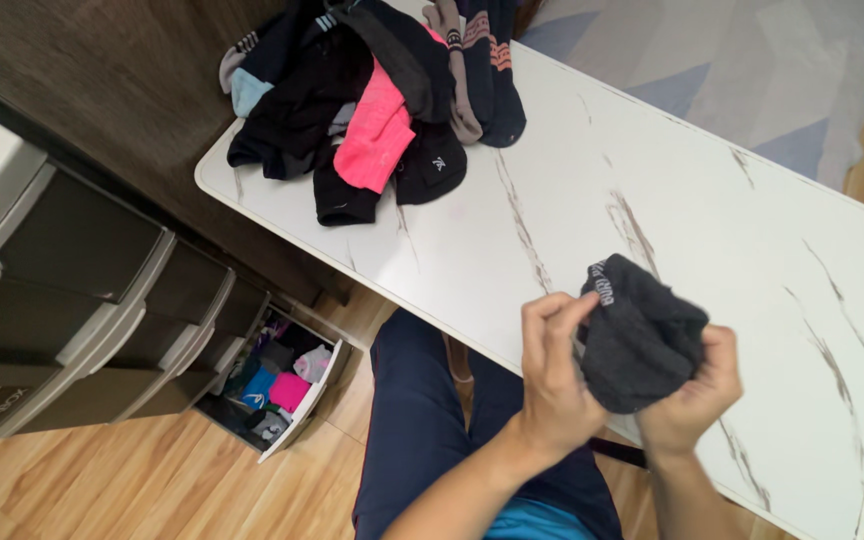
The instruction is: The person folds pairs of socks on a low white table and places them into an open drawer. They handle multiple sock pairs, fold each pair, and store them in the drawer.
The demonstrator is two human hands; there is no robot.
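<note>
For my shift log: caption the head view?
Both hands bundle a dark grey sock over the marble-patterned table.

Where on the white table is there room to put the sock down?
The marble-look table is bare across its middle and far end, between the sock pile and the two hands. The left hand and right hand hold the dark grey sock at the near edge. The corner under the pile is crowded.

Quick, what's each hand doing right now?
Left hand: closed on the dark grey sock.
Right hand: closed on the same sock.
</note>
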